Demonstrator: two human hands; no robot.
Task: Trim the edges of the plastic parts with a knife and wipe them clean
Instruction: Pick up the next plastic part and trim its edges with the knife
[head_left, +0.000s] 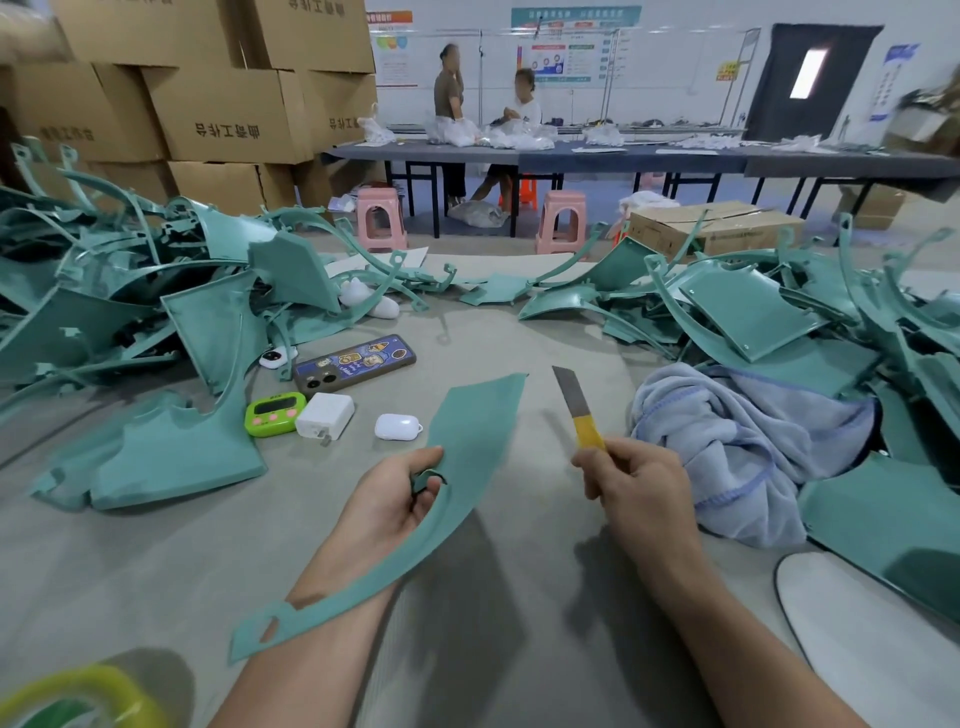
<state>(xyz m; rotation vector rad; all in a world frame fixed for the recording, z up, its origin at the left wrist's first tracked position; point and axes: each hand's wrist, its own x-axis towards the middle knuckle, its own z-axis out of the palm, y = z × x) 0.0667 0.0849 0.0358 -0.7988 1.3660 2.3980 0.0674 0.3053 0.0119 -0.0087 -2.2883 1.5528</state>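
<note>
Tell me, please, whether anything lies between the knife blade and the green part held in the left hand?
Nothing visible does. The knife in the right hand points up beside the part, apart from it, with only bare table between.

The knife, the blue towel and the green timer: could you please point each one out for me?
knife (570, 391): head view, on the bare metal blade above the yellow handle.
blue towel (727, 447): head view, on its crumpled middle folds.
green timer (272, 414): head view, on its front face.

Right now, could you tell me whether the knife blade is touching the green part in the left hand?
Apart. The head view shows bare table between the blade and the part.
</note>
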